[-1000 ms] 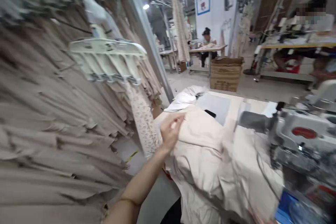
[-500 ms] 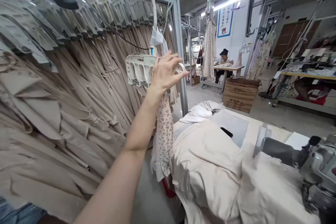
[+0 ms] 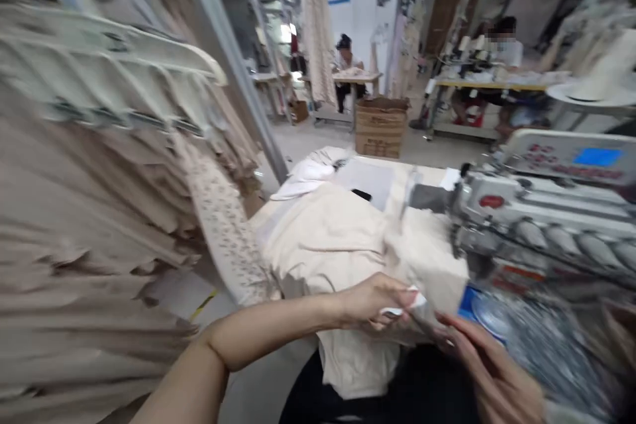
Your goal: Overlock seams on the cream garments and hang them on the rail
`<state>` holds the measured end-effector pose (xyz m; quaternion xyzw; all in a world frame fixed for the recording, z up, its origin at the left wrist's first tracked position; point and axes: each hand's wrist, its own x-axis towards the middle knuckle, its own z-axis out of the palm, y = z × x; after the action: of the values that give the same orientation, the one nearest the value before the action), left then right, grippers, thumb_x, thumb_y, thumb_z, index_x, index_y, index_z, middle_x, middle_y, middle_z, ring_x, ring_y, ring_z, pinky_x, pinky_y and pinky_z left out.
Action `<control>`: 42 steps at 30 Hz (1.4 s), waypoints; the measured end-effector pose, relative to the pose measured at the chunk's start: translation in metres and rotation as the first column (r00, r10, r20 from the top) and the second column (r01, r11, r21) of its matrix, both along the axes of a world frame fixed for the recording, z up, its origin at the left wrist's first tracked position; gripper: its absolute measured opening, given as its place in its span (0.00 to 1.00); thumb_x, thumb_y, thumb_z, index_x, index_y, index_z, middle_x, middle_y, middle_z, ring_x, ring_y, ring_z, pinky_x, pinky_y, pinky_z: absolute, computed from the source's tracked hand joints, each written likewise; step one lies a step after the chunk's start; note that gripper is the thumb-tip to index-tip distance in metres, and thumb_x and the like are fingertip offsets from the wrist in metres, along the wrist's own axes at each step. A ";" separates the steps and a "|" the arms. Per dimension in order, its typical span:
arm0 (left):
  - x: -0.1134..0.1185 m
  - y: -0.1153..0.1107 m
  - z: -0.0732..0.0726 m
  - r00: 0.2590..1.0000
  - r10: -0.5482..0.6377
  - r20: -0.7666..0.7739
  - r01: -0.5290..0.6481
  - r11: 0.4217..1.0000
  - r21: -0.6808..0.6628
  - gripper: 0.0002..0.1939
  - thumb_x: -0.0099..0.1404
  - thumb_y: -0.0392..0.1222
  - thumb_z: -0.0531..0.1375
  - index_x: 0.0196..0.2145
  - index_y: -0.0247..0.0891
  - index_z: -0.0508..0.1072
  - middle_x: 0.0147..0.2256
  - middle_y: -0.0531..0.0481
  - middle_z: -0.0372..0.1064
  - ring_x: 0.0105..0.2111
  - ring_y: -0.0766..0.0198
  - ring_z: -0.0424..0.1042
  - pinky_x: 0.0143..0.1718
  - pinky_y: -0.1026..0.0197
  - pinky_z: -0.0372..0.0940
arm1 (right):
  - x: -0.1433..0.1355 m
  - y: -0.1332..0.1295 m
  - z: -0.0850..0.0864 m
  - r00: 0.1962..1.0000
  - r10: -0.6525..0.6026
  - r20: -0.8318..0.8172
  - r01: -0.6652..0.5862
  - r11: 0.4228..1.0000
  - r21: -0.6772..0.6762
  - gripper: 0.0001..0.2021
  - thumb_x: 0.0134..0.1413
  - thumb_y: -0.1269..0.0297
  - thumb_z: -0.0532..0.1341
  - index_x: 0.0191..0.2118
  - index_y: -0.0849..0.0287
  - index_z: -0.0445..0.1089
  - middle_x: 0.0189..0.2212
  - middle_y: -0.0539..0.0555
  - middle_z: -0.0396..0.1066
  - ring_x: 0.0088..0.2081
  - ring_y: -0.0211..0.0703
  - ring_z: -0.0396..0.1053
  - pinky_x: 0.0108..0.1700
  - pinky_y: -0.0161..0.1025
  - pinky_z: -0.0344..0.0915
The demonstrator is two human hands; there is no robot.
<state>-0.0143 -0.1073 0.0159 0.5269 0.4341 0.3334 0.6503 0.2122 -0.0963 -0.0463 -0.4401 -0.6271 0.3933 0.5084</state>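
The left hand (image 3: 370, 305) is pinching a small white tag (image 3: 405, 301) at the cream fabric (image 3: 328, 238) edge, while the half-open, empty right hand (image 3: 489, 371) is reaching just beside it.

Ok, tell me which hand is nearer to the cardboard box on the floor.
Left. The left hand pinches a small white piece at the cream fabric, below the cardboard box in view; the right hand sits lower, at the bottom right.

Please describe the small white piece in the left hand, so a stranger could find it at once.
Start at the sewing machine. Before it lies cream fabric; at its near edge the left hand pinches a small white piece, whiter than the cloth.
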 end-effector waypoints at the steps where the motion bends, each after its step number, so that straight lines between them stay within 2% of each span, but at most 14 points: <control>1: 0.006 0.004 -0.008 0.996 -0.053 0.067 0.060 0.992 -0.114 0.26 0.68 0.62 0.54 0.20 0.42 0.64 0.14 0.59 0.45 0.12 0.73 0.40 0.13 0.67 0.40 | -0.003 -0.004 0.000 0.998 0.054 -0.012 -0.055 0.996 -0.064 0.13 0.57 0.53 0.73 0.46 0.50 0.84 0.42 0.58 0.83 0.39 0.51 0.82 0.36 0.38 0.81; 3: 0.009 0.013 -0.013 0.970 -0.156 0.188 0.208 0.932 -0.296 0.25 0.63 0.60 0.60 0.18 0.41 0.60 0.14 0.61 0.40 0.13 0.74 0.35 0.14 0.68 0.36 | -0.013 -0.003 0.001 0.958 0.269 -0.102 -0.279 0.955 -0.101 0.18 0.55 0.54 0.74 0.52 0.49 0.82 0.49 0.59 0.79 0.41 0.51 0.81 0.35 0.37 0.81; 5: 0.008 0.019 -0.011 0.944 -0.197 0.265 0.294 0.866 -0.404 0.25 0.59 0.58 0.63 0.17 0.41 0.57 0.14 0.60 0.39 0.13 0.75 0.35 0.15 0.69 0.35 | -0.022 0.004 0.005 0.913 0.380 -0.150 -0.390 0.919 -0.047 0.17 0.56 0.55 0.75 0.50 0.48 0.82 0.48 0.58 0.77 0.40 0.48 0.79 0.36 0.37 0.80; 10: 0.012 0.022 -0.012 0.936 -0.205 0.287 0.317 0.846 -0.429 0.22 0.59 0.51 0.60 0.17 0.41 0.55 0.15 0.60 0.38 0.14 0.76 0.34 0.17 0.71 0.35 | -0.034 0.012 0.011 0.951 0.284 -0.124 -0.272 0.957 0.104 0.03 0.61 0.61 0.72 0.40 0.49 0.85 0.37 0.55 0.76 0.40 0.44 0.77 0.41 0.37 0.77; 15: 0.017 0.022 -0.028 0.931 -0.240 0.276 0.348 0.809 -0.473 0.29 0.58 0.66 0.59 0.16 0.41 0.55 0.14 0.59 0.39 0.14 0.73 0.36 0.14 0.68 0.38 | -0.036 0.006 0.007 0.987 0.144 -0.077 -0.127 0.974 0.190 0.08 0.65 0.63 0.67 0.34 0.54 0.82 0.33 0.54 0.76 0.35 0.44 0.76 0.34 0.37 0.74; 16: 0.016 0.019 -0.031 0.938 -0.229 0.261 0.332 0.813 -0.478 0.31 0.60 0.70 0.56 0.18 0.41 0.60 0.13 0.58 0.42 0.13 0.72 0.40 0.13 0.67 0.42 | -0.035 0.004 0.007 0.995 0.084 -0.062 -0.071 0.978 0.195 0.09 0.66 0.63 0.65 0.33 0.55 0.80 0.32 0.54 0.76 0.33 0.44 0.76 0.33 0.37 0.74; 18: 0.012 0.007 -0.036 0.989 -0.099 0.112 0.136 0.912 -0.388 0.34 0.64 0.75 0.50 0.24 0.39 0.70 0.14 0.56 0.52 0.13 0.68 0.52 0.14 0.65 0.55 | -0.032 -0.003 0.007 0.997 -0.063 -0.046 0.070 0.981 0.183 0.09 0.67 0.64 0.63 0.34 0.56 0.78 0.29 0.53 0.75 0.28 0.41 0.73 0.29 0.35 0.72; 20: 0.006 -0.010 -0.039 0.970 0.211 -0.120 -0.218 0.975 -0.043 0.33 0.68 0.72 0.51 0.29 0.40 0.75 0.16 0.54 0.61 0.16 0.65 0.63 0.20 0.63 0.65 | -0.028 -0.010 0.007 0.983 -0.182 -0.039 0.186 0.971 0.150 0.07 0.67 0.66 0.64 0.36 0.57 0.77 0.27 0.51 0.74 0.23 0.38 0.69 0.25 0.33 0.69; 22: 0.005 -0.026 -0.041 0.850 0.493 -0.185 -0.400 0.833 0.381 0.26 0.70 0.64 0.57 0.28 0.41 0.78 0.18 0.53 0.68 0.20 0.65 0.70 0.25 0.63 0.70 | -0.028 -0.016 0.008 0.979 -0.204 -0.024 0.205 0.971 0.126 0.05 0.66 0.67 0.64 0.37 0.57 0.78 0.26 0.50 0.74 0.20 0.36 0.67 0.24 0.33 0.67; 24: 0.011 -0.034 -0.041 0.837 0.531 -0.132 -0.406 0.764 0.501 0.19 0.68 0.60 0.64 0.32 0.42 0.83 0.25 0.50 0.78 0.25 0.63 0.77 0.30 0.63 0.75 | -0.030 -0.020 0.009 0.987 -0.158 -0.028 0.161 0.977 0.142 0.06 0.66 0.68 0.64 0.36 0.57 0.78 0.26 0.50 0.74 0.20 0.36 0.67 0.24 0.33 0.67; 28: 0.037 -0.031 -0.046 0.906 0.420 0.044 -0.423 0.900 0.109 0.24 0.54 0.61 0.74 0.41 0.40 0.86 0.36 0.44 0.83 0.33 0.53 0.84 0.37 0.55 0.81 | -0.035 -0.024 0.012 0.999 0.026 -0.034 -0.019 0.983 0.185 0.08 0.66 0.71 0.63 0.39 0.54 0.81 0.27 0.51 0.77 0.23 0.39 0.70 0.26 0.35 0.70; 30: 0.046 -0.027 -0.052 0.882 0.458 0.108 -0.458 0.888 -0.031 0.24 0.51 0.60 0.75 0.37 0.38 0.86 0.33 0.43 0.83 0.33 0.50 0.84 0.38 0.51 0.82 | -0.033 -0.027 0.012 0.997 0.076 -0.022 -0.072 0.986 0.151 0.11 0.67 0.71 0.62 0.44 0.53 0.82 0.31 0.54 0.79 0.26 0.43 0.73 0.30 0.38 0.74; 35: 0.046 -0.025 -0.064 0.754 0.647 0.111 -0.644 0.762 -0.066 0.20 0.47 0.53 0.77 0.35 0.38 0.85 0.33 0.42 0.83 0.34 0.47 0.84 0.40 0.49 0.82 | -0.019 -0.031 0.005 0.989 -0.020 -0.143 0.034 0.995 0.098 0.15 0.70 0.69 0.60 0.55 0.49 0.79 0.38 0.57 0.81 0.30 0.44 0.76 0.30 0.39 0.75; 42: 0.042 -0.025 -0.067 0.776 0.619 0.126 -0.616 0.785 -0.063 0.24 0.52 0.48 0.75 0.44 0.34 0.83 0.35 0.41 0.83 0.36 0.50 0.84 0.42 0.52 0.82 | -0.011 -0.024 -0.001 0.988 -0.079 -0.133 0.092 0.991 0.094 0.13 0.68 0.72 0.62 0.52 0.52 0.81 0.37 0.54 0.81 0.30 0.40 0.77 0.29 0.34 0.75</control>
<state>0.0276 -0.1321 -0.0513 0.3249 0.5391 0.5600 0.5387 0.2017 -0.1202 -0.0470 -0.4141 -0.5923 0.3669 0.5858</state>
